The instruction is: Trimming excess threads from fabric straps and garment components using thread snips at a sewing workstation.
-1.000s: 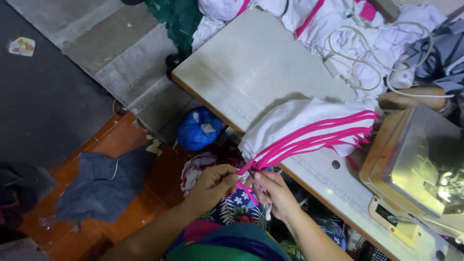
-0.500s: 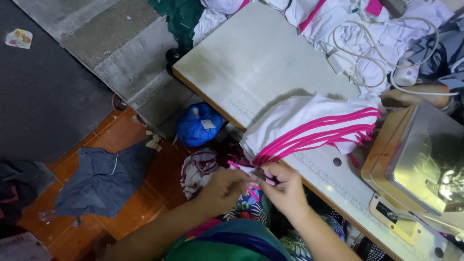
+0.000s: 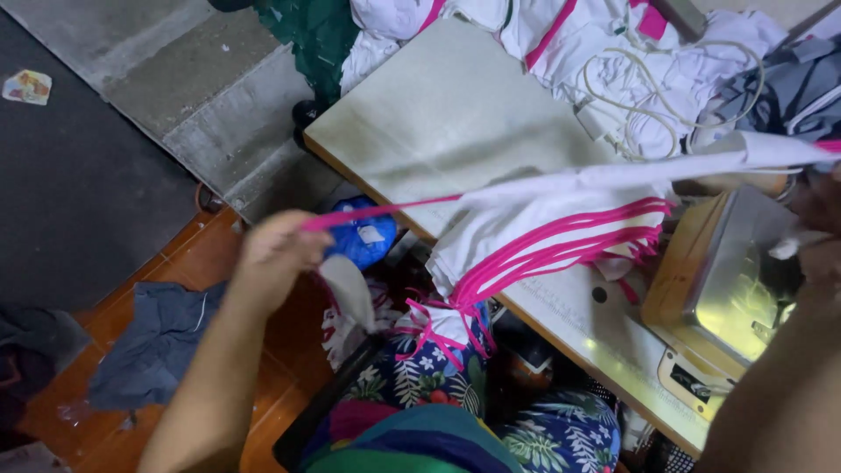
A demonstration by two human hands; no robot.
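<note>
- The left hand [image 3: 276, 250] is closed tight on the pink end of a long white cloth piece [image 3: 613, 175] and holds it out over the floor
- The cloth piece is stretched flat in the air, from the left hand across the table [image 3: 438, 123] to the right hand [image 3: 819, 223] by the sewing machine [image 3: 727, 280]
- The right hand is at the picture's edge and blurry, so I cannot tell how its fingers sit
- One piece looks lifted off the stack of white and pink pieces [image 3: 543, 241]; I think many are still left to do
- The stack hangs over the table edge, tied at the bottom with pink strips
- The cloth looks soft and thin, with bright pink trim
- The table top is smooth, pale and hard
- More white cloth [image 3: 561, 44] and a pale cord [image 3: 648, 96] lie in a heap at the far side
- A blue bag [image 3: 363, 241] sits on the floor below
</note>
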